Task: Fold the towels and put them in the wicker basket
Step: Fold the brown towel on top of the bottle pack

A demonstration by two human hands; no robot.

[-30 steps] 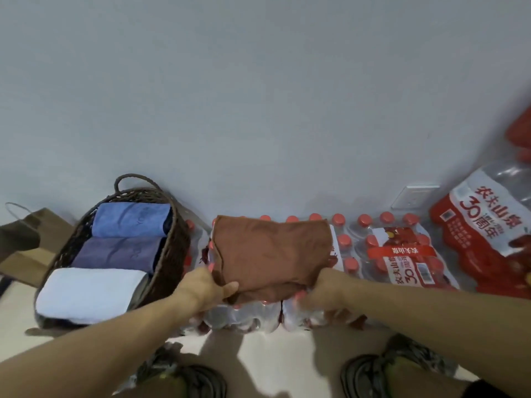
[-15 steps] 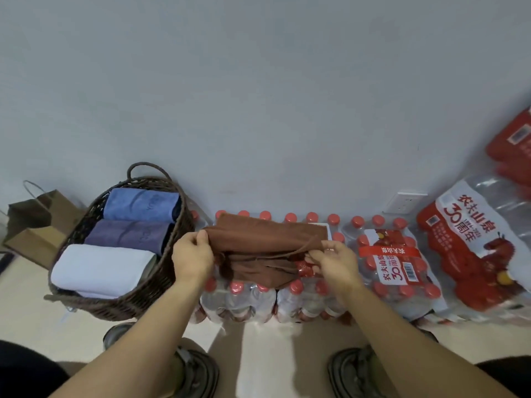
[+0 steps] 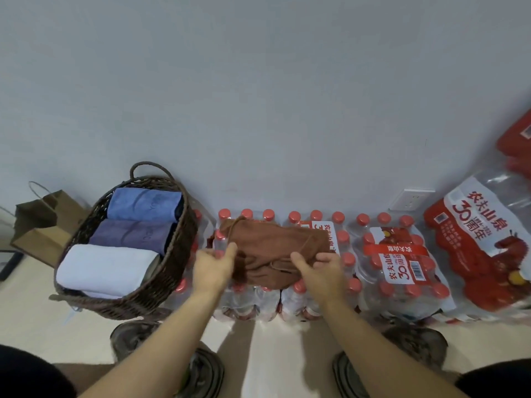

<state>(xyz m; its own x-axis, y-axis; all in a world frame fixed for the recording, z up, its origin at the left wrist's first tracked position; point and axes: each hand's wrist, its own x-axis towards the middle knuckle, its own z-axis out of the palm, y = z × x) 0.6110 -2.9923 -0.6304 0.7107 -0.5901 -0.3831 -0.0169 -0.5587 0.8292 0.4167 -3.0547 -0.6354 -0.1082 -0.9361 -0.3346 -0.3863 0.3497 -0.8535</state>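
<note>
A brown towel lies partly folded on top of a shrink-wrapped pack of water bottles. My left hand holds the towel's left edge, thumb on top. My right hand grips its right front edge with curled fingers. To the left stands the dark wicker basket. Inside it lie three folded towels in a row: a blue one at the back, a purple one in the middle, a white one at the front.
More packs of red-capped water bottles line the wall to the right, with a tilted red-labelled pack beyond. A brown paper bag sits left of the basket. A wall socket is low on the grey wall. My shoes stand below.
The towel was first held up spread between both hands, then folded and lowered onto the bottle pack. Both hands have come down to its near edge.
</note>
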